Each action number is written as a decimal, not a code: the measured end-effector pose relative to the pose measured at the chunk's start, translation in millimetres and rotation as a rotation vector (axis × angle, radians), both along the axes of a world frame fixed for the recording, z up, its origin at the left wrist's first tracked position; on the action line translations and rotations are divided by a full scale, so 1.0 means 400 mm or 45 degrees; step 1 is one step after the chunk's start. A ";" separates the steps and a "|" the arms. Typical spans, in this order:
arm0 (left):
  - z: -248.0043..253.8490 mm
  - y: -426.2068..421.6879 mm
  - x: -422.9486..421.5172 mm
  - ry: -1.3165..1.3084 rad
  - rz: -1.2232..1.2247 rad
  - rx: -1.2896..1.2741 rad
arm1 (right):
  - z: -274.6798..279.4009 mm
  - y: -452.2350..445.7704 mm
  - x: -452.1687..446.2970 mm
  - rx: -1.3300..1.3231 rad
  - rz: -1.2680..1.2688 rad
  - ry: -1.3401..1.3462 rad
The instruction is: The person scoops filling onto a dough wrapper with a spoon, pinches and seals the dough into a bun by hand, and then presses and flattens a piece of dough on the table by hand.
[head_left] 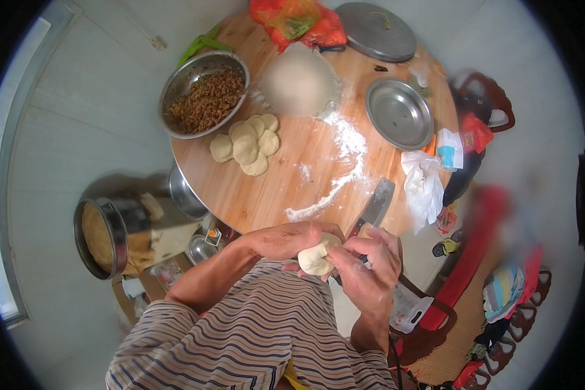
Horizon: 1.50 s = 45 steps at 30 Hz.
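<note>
A pale, round dough bun (314, 260) is held in front of my striped shirt, just off the near edge of the table. Cupped around its side and underneath is my left hand (286, 240). My right hand (370, 265) pinches the bun's edge between thumb and fingers; floury marks show on its skin. Several flat dough rounds (246, 144) lie overlapping on the wooden table. Behind them stands a metal bowl (170, 116) of brown minced filling. A cleaver (377, 203) rests on the table close beyond my right hand.
White flour (350, 151) streaks the round table (240, 201). Farther back are a blurred pale round thing (299, 81), red plastic bags (315, 29) and a metal lid (378, 31). At right sit a metal pan (400, 114) and a white bag (424, 185). A large pot (101, 237) stands at left.
</note>
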<state>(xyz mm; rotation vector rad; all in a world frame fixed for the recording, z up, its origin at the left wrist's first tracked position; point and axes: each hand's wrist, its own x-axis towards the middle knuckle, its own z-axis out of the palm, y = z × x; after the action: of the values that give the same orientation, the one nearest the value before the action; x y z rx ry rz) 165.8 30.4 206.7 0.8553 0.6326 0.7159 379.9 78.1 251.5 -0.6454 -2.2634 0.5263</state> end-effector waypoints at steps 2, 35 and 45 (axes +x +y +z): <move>0.000 0.002 -0.001 0.014 -0.015 0.003 | -0.003 -0.001 0.005 0.055 0.055 -0.019; -0.004 0.002 0.024 -0.168 -0.126 -0.186 | 0.008 0.020 0.021 0.018 0.141 -0.078; -0.059 -0.007 0.025 -0.213 -0.025 -0.141 | -0.041 0.032 0.007 -0.298 0.185 0.029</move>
<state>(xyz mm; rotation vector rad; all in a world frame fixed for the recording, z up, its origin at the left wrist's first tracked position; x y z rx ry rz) 175.9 27.7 183.1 0.6912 0.5086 0.7194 382.8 91.1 235.0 -0.5876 -2.2570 0.8755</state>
